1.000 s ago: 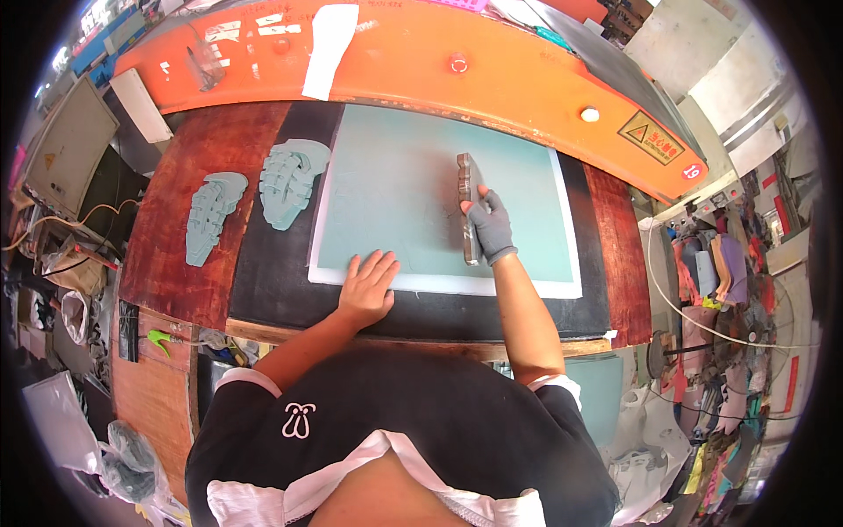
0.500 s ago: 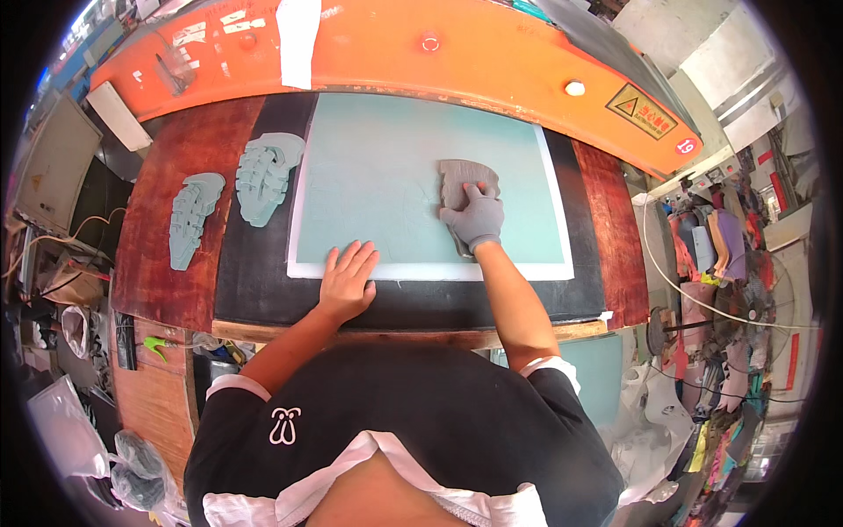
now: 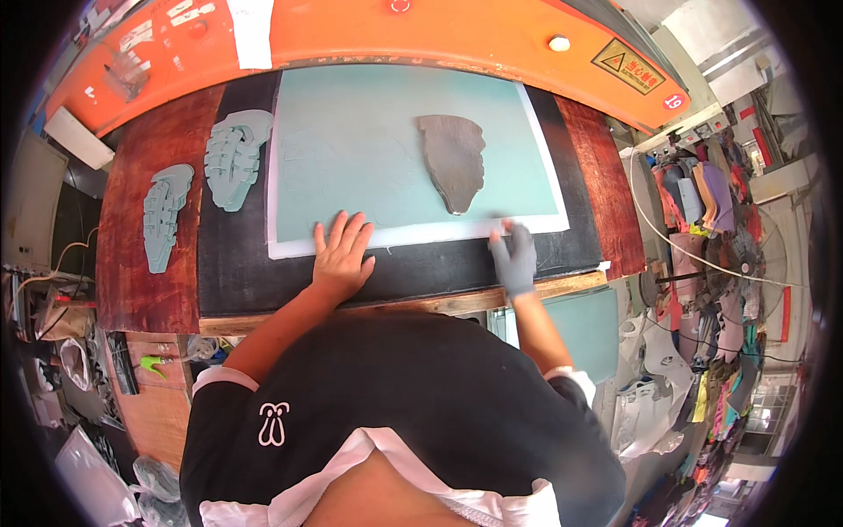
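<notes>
A pale green cutting board [image 3: 369, 158] with a white rim lies on a black mat. On its right half rests a flat brown-grey sole-shaped piece [image 3: 453, 160], lying alone with no hand on it. My left hand [image 3: 340, 255], bare, lies flat with fingers spread on the board's near white edge. My right hand [image 3: 515, 255], in a grey glove, sits at the board's near right edge, below the brown-grey piece, fingers loosely apart and holding nothing.
Two green ridged sole pieces [image 3: 233, 156] [image 3: 164, 215] lie left of the board on the mat and red-brown bench [image 3: 145, 299]. An orange machine beam [image 3: 439, 35] spans the far side. Cables, bags and stacked materials [image 3: 702, 202] crowd the right.
My right hand laid the brown-grey piece flat on the board, let go and drew back to the near edge. My left hand stayed on the board's near edge.
</notes>
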Available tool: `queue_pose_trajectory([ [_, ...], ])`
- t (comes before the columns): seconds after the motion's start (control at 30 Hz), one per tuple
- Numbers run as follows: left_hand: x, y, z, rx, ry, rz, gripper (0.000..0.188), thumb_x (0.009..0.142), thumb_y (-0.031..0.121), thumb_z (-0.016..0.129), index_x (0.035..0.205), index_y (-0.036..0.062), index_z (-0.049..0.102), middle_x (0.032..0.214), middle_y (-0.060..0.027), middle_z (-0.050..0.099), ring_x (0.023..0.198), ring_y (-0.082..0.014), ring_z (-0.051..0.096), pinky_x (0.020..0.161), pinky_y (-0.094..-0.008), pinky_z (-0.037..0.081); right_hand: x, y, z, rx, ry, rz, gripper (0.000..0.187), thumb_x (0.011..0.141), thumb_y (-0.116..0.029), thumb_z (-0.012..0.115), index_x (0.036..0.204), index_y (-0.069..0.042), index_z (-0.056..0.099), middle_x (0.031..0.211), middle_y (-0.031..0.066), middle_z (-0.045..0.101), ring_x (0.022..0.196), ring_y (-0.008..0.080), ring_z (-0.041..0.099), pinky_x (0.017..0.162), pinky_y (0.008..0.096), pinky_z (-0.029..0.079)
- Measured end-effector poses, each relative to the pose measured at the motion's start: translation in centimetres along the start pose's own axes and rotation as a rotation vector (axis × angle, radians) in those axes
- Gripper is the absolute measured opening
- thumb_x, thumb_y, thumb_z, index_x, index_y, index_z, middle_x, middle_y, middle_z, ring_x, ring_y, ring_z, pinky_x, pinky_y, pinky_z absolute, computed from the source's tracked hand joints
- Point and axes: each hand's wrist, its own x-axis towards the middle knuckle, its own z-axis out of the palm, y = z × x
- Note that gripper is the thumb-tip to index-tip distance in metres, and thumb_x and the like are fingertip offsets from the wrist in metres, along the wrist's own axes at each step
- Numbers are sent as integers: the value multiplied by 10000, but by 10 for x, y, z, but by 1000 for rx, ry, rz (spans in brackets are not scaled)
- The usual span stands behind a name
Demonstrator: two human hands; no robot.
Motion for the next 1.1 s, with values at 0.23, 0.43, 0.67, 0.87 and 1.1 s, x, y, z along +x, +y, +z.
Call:
queue_pose_trajectory([
  [0.23, 71, -47, 15, 41, -49, 7, 594, 736, 250, 677, 1266, 79, 469, 1379, -95, 385, 1318, -312, 285, 1041, -607, 172, 8, 15, 30, -220, 71, -258, 114, 702, -128, 661, 756, -100, 564, 729, 97, 559, 648, 305, 541, 580, 411, 450],
  [0.43, 158, -69, 27, 81, 190, -53, 443, 741, 258, 670, 1121, 67, 549, 1217, -127, 485, 1148, -313, 438, 948, -515, 326, 115, 36, 76, -136, 52, -261, 101, 730, -170, 630, 711, -103, 557, 666, 96, 529, 612, 314, 539, 554, 431, 442],
  [0.67, 229, -69, 68, -1, 167, -57, 193, 767, 247, 629, 698, 82, 555, 780, -86, 504, 780, -292, 515, 677, -430, 424, 326, 87, 45, 529, 359, -45, 276, 932, -221, 471, 791, 2, 551, 708, 159, 545, 686, 220, 544, 627, 357, 422],
  [0.87, 299, -109, 84, 98, 199, -139, 188, 733, 232, 637, 661, 92, 533, 762, -80, 505, 786, -289, 526, 668, -423, 429, 405, 132, 31, 490, 285, 19, 279, 958, -246, 430, 820, -22, 522, 689, 29, 487, 636, 110, 444, 578, 284, 385],
  [1.1, 314, -116, 76, 120, 251, -72, 162, 717, 182, 647, 671, 78, 530, 749, -89, 503, 747, -294, 532, 629, -418, 448, 325, 133, 95, -214, -20, -457, 219, 744, -304, 657, 771, -92, 609, 697, 110, 583, 701, 316, 572, 645, 420, 460],
])
